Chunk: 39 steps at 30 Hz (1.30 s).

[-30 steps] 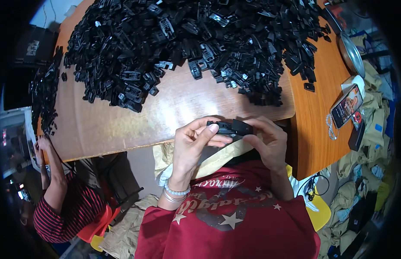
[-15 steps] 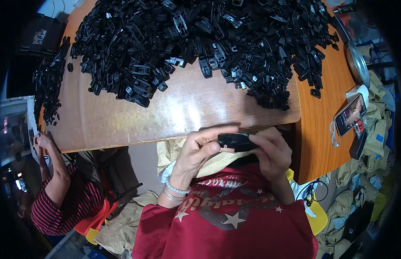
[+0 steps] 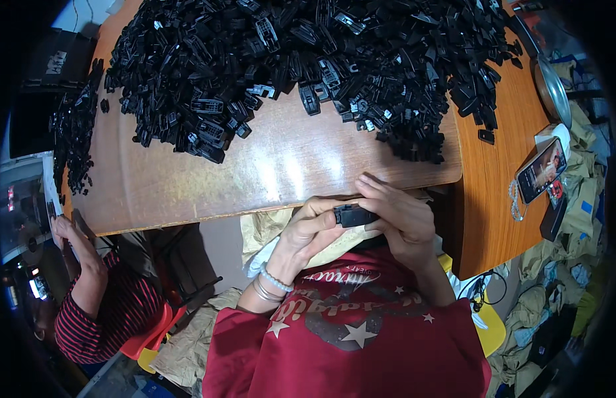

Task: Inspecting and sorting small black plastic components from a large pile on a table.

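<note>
Just off the table's near edge, both my hands hold one black plastic part point(image 3: 354, 215) in front of my red shirt. My left hand point(image 3: 306, 232) pinches its left end between thumb and fingers. Over its right end lies my right hand point(image 3: 402, 219), its fingers bent across the part and hiding that side. Beyond my hands, a large heap of black plastic parts point(image 3: 281, 60) covers the far side of the brown table point(image 3: 208, 189). Some of those parts are oblong shells with ribbed insides.
At the left, a person in a striped sleeve point(image 3: 89, 331) sits by a smaller strip of black parts point(image 3: 75, 146). On the right stand a propped phone point(image 3: 542, 171), a beaded strand point(image 3: 515, 200) and a metal bowl point(image 3: 553, 93). Brown bags point(image 3: 530, 312) lie at the right.
My right hand has moved up and left, its fingers now reaching over the black part. The part looks turned and more covered. My left hand still grips it.
</note>
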Motion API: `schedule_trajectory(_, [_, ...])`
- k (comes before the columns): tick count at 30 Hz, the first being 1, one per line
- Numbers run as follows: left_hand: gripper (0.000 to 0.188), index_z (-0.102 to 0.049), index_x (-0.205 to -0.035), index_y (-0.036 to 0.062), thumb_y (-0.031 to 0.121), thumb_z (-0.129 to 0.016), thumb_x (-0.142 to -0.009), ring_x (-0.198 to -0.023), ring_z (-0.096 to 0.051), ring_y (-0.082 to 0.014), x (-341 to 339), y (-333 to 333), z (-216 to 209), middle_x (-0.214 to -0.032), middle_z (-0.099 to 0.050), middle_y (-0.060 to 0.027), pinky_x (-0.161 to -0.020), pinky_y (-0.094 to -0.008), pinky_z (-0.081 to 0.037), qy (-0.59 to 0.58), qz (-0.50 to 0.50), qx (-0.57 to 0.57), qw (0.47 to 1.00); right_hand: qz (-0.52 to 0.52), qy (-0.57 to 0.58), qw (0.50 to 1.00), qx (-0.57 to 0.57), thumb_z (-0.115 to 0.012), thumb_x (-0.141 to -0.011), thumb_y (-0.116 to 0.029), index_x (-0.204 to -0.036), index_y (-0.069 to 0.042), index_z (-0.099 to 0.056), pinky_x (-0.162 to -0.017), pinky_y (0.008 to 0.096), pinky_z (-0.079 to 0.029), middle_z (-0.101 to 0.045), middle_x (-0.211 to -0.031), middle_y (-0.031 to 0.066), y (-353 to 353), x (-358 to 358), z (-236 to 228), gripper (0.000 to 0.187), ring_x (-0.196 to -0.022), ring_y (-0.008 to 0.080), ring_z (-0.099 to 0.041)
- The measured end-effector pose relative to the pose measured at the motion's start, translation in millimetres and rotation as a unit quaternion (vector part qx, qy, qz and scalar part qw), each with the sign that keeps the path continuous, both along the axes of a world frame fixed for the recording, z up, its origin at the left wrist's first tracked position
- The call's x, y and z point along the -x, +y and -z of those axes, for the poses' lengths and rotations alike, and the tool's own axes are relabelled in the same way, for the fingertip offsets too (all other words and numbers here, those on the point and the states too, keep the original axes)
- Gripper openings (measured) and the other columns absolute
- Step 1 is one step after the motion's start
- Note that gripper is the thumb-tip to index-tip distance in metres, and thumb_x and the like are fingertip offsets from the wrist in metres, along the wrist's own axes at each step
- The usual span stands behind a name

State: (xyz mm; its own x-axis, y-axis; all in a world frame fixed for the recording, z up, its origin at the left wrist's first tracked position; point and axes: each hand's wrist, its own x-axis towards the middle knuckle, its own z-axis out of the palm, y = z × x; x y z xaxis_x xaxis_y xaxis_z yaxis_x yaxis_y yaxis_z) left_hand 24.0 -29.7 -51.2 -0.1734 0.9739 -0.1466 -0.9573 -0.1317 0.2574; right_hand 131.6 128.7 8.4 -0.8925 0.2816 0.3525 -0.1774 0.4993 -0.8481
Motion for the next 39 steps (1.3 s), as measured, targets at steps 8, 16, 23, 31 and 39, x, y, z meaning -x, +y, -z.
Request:
schedule_trajectory(8, [0.032, -0.058, -0.110, -0.0090, 0.015, -0.057, -0.089, -0.091, -0.064, -0.0233, 18, 0, -35, -0.098, -0.065, -0.0184, -0.085, -0.0319, -0.050, 0.348, 0.044, 0.177, 0.920, -0.006, -0.087, 0.993, 0.083, -0.058, -0.076, 0.005, -0.105, 0.003, -0.060, -0.081, 0.0352, -0.050, -0.063, -0.104, 0.0178, 7, -13, 7, 0.029, -0.099, 0.0296, -0.062])
schedule_trajectory(16, [0.019, -0.064, -0.094, -0.0036, 0.012, -0.061, -0.083, -0.066, -0.063, -0.0235, 80, 47, -49, -0.080, -0.064, -0.0160, -0.062, -0.0310, -0.048, 0.728, -0.206, 0.362, 0.545, -0.024, -0.155, 0.987, 0.018, -0.062, -0.078, -0.002, -0.095, -0.001, -0.059, -0.068, 0.0345, -0.051, -0.061, -0.096, 0.0134, 2, -19, 14, 0.017, -0.083, 0.0282, -0.063])
schedule_trajectory(23, [0.033, -0.062, -0.081, -0.0076, 0.023, -0.071, -0.073, -0.067, -0.061, -0.0318, 108, 79, -48, -0.075, -0.062, -0.0202, -0.063, -0.0349, -0.048, 0.768, -0.171, 0.424, 0.449, 0.190, -0.034, 0.969, -0.152, -0.063, -0.074, 0.002, -0.089, -0.002, -0.060, -0.060, 0.0333, -0.048, -0.059, -0.082, 0.0108, 15, 17, 23, 0.016, -0.073, 0.0269, -0.060])
schedule_trajectory(31, [0.022, -0.050, -0.071, -0.0045, 0.008, -0.067, -0.066, -0.053, -0.055, -0.0196, 86, 55, -55, -0.061, -0.056, -0.0146, -0.054, -0.0317, -0.045, 0.713, -0.161, 0.427, 0.532, 0.263, -0.046, 0.913, -0.308, -0.069, -0.069, -0.007, -0.081, -0.008, -0.057, -0.069, 0.0354, -0.036, -0.049, -0.083, 0.0055, 17, 62, 31, 0.018, -0.078, 0.0223, -0.048])
schedule_trajectory(39, [0.040, -0.041, -0.104, -0.0050, -0.004, -0.069, -0.075, -0.050, -0.052, -0.0080, 45, 31, -50, -0.069, -0.052, -0.0036, -0.044, -0.0190, -0.044, 0.444, -0.190, 0.349, 0.803, 0.334, -0.051, 0.871, -0.356, -0.073, -0.065, -0.013, -0.079, -0.010, -0.053, -0.071, 0.0366, -0.031, -0.047, -0.084, 0.0036, 13, 78, 39, 0.025, -0.081, 0.0206, -0.046])
